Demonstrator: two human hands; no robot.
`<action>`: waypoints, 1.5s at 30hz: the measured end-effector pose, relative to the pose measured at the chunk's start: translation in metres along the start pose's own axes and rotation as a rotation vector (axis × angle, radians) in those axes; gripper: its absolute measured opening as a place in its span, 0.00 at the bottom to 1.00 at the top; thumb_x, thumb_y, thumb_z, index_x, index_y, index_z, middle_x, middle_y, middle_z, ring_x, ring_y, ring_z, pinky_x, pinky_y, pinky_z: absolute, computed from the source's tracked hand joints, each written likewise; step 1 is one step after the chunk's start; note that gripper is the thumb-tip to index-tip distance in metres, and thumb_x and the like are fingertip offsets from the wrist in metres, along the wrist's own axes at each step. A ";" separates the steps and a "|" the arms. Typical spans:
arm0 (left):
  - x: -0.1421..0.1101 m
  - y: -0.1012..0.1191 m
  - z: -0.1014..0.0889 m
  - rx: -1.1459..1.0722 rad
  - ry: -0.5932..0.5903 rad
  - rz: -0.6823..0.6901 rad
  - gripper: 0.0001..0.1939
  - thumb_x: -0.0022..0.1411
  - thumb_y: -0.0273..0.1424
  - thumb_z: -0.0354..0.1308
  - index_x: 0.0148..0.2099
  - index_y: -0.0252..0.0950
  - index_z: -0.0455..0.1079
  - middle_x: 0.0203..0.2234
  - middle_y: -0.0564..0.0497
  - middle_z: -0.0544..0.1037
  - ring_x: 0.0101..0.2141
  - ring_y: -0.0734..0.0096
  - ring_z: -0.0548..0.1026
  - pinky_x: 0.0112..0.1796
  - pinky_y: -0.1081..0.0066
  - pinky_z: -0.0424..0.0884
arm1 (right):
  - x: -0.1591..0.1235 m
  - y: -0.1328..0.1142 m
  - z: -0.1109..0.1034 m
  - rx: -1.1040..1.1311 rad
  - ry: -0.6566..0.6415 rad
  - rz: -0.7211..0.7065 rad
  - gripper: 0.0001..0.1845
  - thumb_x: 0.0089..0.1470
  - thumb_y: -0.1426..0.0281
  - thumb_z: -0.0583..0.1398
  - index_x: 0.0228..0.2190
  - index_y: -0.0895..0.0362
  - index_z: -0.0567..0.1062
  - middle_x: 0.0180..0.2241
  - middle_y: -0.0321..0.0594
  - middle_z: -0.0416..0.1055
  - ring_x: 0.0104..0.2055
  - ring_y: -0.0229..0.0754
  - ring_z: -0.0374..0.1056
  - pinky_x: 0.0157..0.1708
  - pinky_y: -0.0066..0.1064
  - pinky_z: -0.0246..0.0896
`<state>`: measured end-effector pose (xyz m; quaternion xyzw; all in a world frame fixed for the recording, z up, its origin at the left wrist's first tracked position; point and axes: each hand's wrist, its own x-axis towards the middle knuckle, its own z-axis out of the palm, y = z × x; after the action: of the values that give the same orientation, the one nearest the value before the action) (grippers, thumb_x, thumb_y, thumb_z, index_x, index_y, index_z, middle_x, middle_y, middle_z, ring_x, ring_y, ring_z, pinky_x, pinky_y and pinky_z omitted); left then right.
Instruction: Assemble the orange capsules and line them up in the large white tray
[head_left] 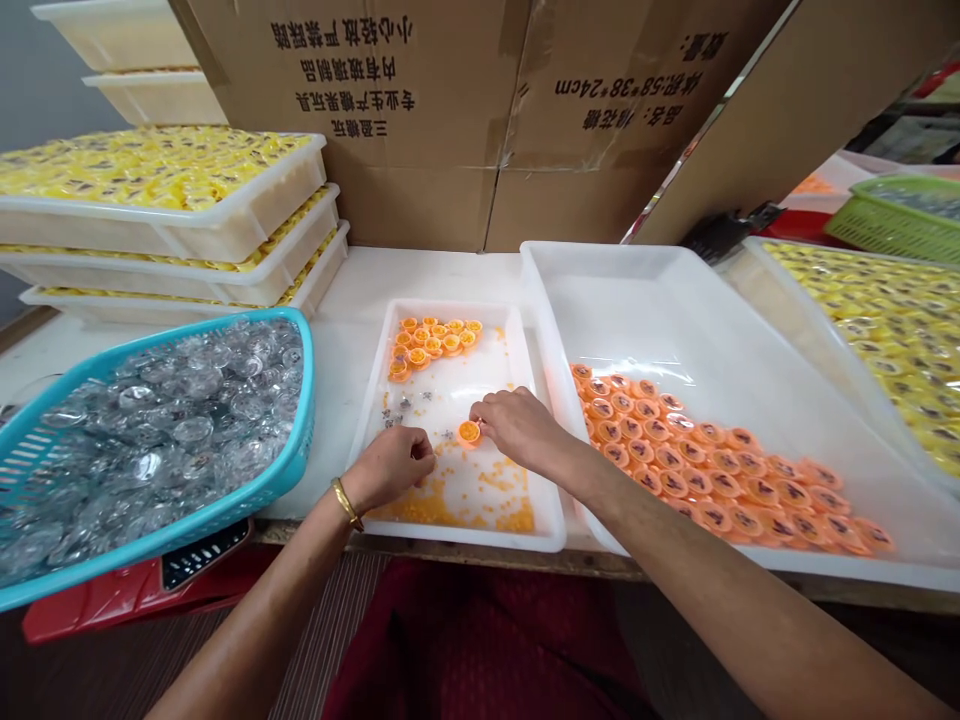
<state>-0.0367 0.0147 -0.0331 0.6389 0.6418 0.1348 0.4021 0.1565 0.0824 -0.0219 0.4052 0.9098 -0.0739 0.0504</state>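
My right hand (517, 425) pinches the edge of a small orange cup (469, 432) filled with yellow-orange bits, over a shallow white tray (551, 525). To its left, my left hand (394, 465), with a gold bracelet at the wrist, is closed with curled fingers; whatever it may hold is hidden. Loose yellow-orange bits (427, 508) lie along the tray's near end, partly below my left hand. A cluster of filled orange cups (424, 345) stands at the tray's far end. Between them are a few small clear and dark pieces (390, 415).
A blue basket (300, 440) of clear plastic domes stands left. On the right, a large white bin (622, 265) holds rows of covered orange cups (720, 485). Stacked trays (262, 225) of yellow pieces rise back left, before cardboard boxes (420, 200). Another yellow-filled tray (757, 260) is far right.
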 end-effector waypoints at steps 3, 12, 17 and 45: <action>-0.002 0.002 0.001 0.104 0.011 0.011 0.06 0.53 0.26 0.51 0.26 0.35 0.68 0.17 0.55 0.73 0.19 0.75 0.67 0.25 0.74 0.62 | -0.005 -0.001 0.002 -0.003 -0.003 0.006 0.06 0.56 0.74 0.57 0.30 0.57 0.74 0.32 0.40 0.76 0.36 0.43 0.70 0.37 0.33 0.51; 0.002 0.026 0.028 0.426 0.288 0.307 0.07 0.61 0.31 0.52 0.38 0.37 0.71 0.33 0.49 0.71 0.33 0.69 0.71 0.34 0.71 0.66 | -0.025 -0.026 0.000 -0.072 0.128 0.001 0.09 0.58 0.73 0.53 0.30 0.58 0.73 0.28 0.40 0.75 0.32 0.42 0.69 0.36 0.34 0.49; -0.006 0.020 0.027 0.365 0.274 0.279 0.08 0.59 0.25 0.51 0.31 0.36 0.70 0.28 0.51 0.70 0.28 0.72 0.69 0.31 0.72 0.63 | -0.036 -0.022 -0.001 -0.083 0.238 0.056 0.10 0.58 0.73 0.53 0.29 0.59 0.72 0.27 0.39 0.74 0.32 0.42 0.68 0.36 0.34 0.48; -0.037 0.006 0.026 0.222 0.397 0.350 0.14 0.63 0.24 0.47 0.44 0.39 0.73 0.29 0.51 0.72 0.30 0.73 0.71 0.33 0.73 0.66 | -0.049 -0.039 0.032 0.122 0.539 0.211 0.07 0.56 0.73 0.54 0.28 0.56 0.70 0.26 0.39 0.73 0.30 0.41 0.67 0.33 0.31 0.54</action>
<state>-0.0199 -0.0275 -0.0325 0.7412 0.5987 0.2535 0.1669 0.1609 0.0154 -0.0420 0.5048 0.8372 -0.0126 -0.2100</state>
